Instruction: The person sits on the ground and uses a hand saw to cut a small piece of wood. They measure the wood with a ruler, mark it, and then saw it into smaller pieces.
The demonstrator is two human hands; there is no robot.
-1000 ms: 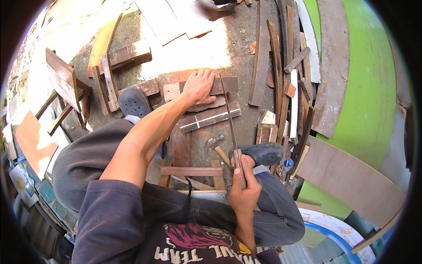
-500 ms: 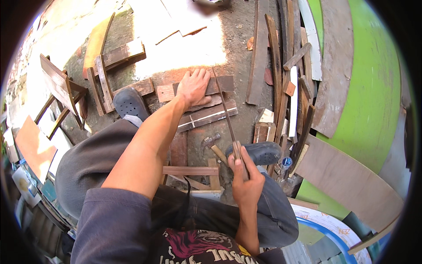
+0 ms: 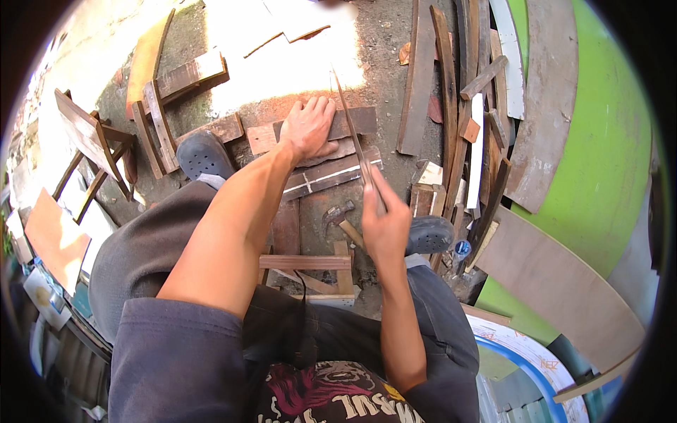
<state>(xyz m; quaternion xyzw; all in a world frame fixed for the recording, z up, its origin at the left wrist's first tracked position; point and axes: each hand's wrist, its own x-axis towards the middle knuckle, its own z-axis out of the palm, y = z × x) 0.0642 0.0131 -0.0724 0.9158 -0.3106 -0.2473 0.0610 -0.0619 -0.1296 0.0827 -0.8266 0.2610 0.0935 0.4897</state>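
My left hand (image 3: 310, 130) presses down on a short dark wooden board (image 3: 362, 120), its fingers closed over the far side. Under that board are a paler wood piece (image 3: 262, 139) and a rough block partly hidden by my hand. In front of them lies a dark wood length with white lines (image 3: 337, 174). My right hand (image 3: 386, 220) grips the handle of a handsaw. The narrow saw blade (image 3: 350, 121) crosses the dark board just right of my left hand, its tip reaching beyond the far edge.
A claw hammer (image 3: 340, 213) lies between my feet, near a small wooden frame (image 3: 303, 263). Long planks (image 3: 444, 106) are piled at the right beside a green panel (image 3: 599, 120). Nailed wood pieces (image 3: 162, 120) and a tipped wooden stool (image 3: 95, 134) are at the left.
My right hand has pushed the saw forward, away from me, so more of the blade sticks out past the board. My left hand stays on the board.
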